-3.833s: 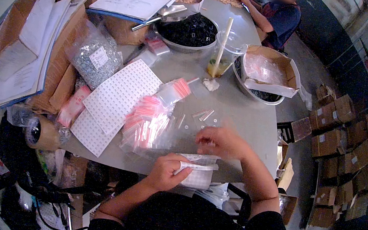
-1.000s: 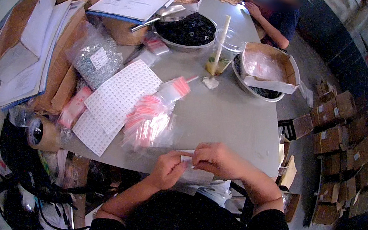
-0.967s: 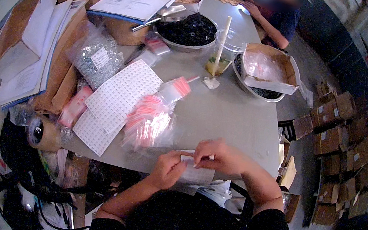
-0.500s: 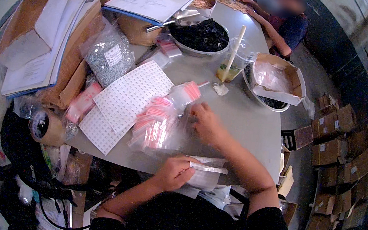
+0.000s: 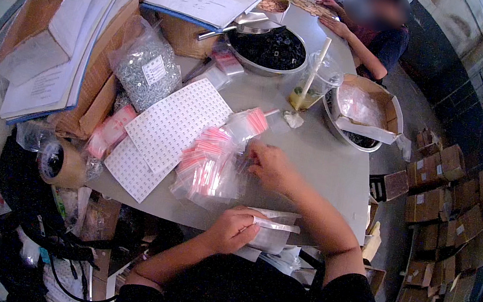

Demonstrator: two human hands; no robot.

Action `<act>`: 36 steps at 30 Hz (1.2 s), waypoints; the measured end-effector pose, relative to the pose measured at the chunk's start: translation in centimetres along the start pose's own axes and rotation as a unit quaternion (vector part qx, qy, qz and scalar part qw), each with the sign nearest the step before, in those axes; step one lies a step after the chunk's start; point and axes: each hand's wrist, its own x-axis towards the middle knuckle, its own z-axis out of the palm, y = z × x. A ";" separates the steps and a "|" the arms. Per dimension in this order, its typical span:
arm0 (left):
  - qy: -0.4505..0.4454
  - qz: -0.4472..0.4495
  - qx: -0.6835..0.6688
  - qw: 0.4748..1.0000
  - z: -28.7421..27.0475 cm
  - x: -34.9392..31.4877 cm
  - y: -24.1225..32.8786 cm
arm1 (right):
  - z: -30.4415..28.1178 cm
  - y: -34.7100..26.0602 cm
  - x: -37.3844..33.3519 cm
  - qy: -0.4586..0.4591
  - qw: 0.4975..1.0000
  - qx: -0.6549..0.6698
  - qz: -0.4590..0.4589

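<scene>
At the table's near edge, my left hand (image 5: 235, 229) is closed on a whitish, shiny folded sheet (image 5: 271, 237); glare hides whether it is plastic or paper. My right hand (image 5: 273, 166) has its fingers curled at the right side of a loose pile of clear zip bags (image 5: 208, 165) with red-pink strips. Whether a bag is pinched between those fingertips cannot be made out. One more small bundle of zip bags (image 5: 247, 125) lies just beyond the pile. Two white label sheets (image 5: 181, 121) with rows of small print overlap left of it.
A bag of small metal parts (image 5: 148, 70), a tape roll (image 5: 61, 161) and cardboard boxes (image 5: 89, 111) crowd the left. Farther back stand a basin of black parts (image 5: 271, 50), a plastic cup with straw (image 5: 308, 95) and an open carton (image 5: 371, 104). Across the table another person's hands (image 5: 333, 25) rest near brownish pieces.
My right hand has shifted slightly down and left, closer against the zip bag pile. The left hand keeps its grip on the folded sheet. The whole view has tilted a little.
</scene>
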 end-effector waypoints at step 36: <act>-0.031 -0.114 -0.280 0.953 -1.0 -1.0 -1.4 | -2.1 -2.3 -10.2 0.012 0.964 -0.067 -0.257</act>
